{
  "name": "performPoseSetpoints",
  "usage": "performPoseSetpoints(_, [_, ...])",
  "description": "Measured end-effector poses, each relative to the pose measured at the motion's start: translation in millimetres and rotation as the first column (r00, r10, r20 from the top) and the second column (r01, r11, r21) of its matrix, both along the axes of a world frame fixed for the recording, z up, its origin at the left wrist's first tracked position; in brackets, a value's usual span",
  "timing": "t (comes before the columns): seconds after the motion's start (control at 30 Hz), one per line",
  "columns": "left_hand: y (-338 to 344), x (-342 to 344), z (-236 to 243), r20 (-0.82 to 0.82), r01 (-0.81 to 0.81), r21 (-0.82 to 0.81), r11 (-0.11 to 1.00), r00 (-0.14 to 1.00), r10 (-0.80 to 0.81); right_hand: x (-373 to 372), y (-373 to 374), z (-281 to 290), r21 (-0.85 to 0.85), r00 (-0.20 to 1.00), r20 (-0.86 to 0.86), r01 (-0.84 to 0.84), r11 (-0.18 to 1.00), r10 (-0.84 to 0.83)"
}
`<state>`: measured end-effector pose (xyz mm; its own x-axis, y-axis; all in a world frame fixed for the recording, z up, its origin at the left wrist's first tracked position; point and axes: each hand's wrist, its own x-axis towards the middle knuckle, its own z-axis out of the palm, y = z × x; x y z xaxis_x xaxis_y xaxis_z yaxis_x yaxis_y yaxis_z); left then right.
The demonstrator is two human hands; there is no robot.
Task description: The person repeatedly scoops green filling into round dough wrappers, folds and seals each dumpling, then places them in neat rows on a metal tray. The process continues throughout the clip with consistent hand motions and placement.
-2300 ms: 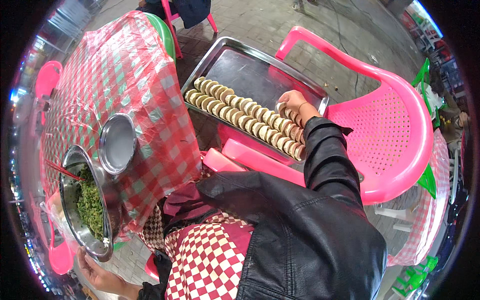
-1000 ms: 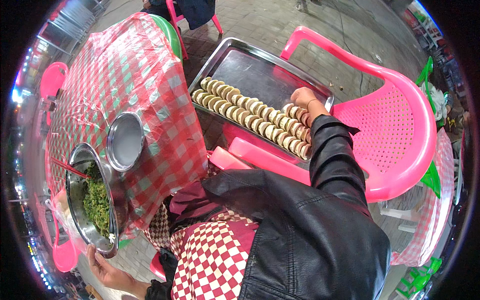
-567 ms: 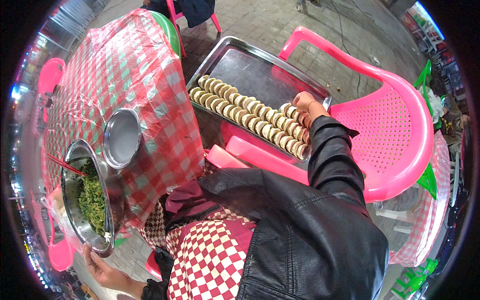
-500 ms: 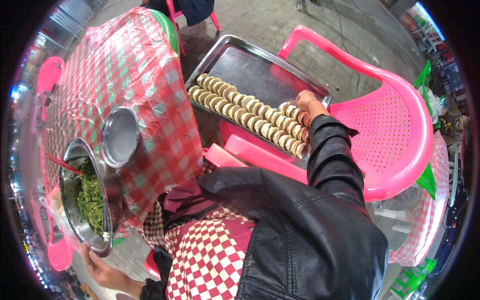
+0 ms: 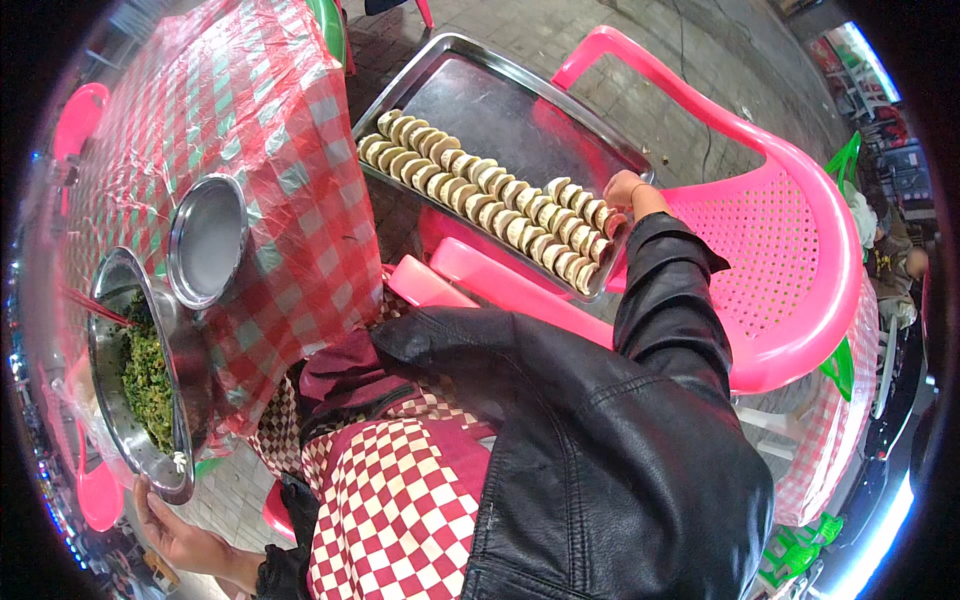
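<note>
Rows of pale, crescent-shaped dumplings (image 5: 485,205) lie along the near side of a large metal tray (image 5: 480,90). At the tray's right end, by the last dumplings of the shorter far row, is my right hand (image 5: 624,188), fingers curled downward. What the fingertips hold, if anything, is hidden. A steel bowl (image 5: 195,385) of chopped green filling (image 5: 147,375) stands tilted in view on the table's near left edge. Below its rim is my left hand (image 5: 185,538), fingers loosely stretched and fingertips close to the rim; whether they touch it I cannot tell.
The table (image 5: 300,225) has a red-checked plastic cover. On it sits a round metal dish (image 5: 207,240) with something whitish inside. Red chopsticks (image 5: 95,305) lean in the bowl. Pink plastic chairs (image 5: 760,240) stand under and beside the tray. A person (image 5: 895,265) is at the far right.
My right hand has shifted from above the far row to the tray's right end. The whole view has moved a little, so tray and table sit higher and further left. My left hand stays by the bowl.
</note>
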<state>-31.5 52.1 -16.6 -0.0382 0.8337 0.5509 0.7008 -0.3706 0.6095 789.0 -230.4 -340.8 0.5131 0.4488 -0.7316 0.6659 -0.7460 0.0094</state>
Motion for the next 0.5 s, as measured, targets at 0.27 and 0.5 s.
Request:
performPoseSetpoints(0.27, [2,1,0,0.018,0.026,-0.006,1.000,0.999,-0.026,-20,-1,3,0.178,0.959,-0.043,0.283,0.942,-0.280])
performPoseSetpoints(0.5, [-1,5,-1,0.013,0.012,0.010,1.000,1.000,-0.012,-23,3,-3,0.228,0.982,0.140,0.097,0.969,-0.131])
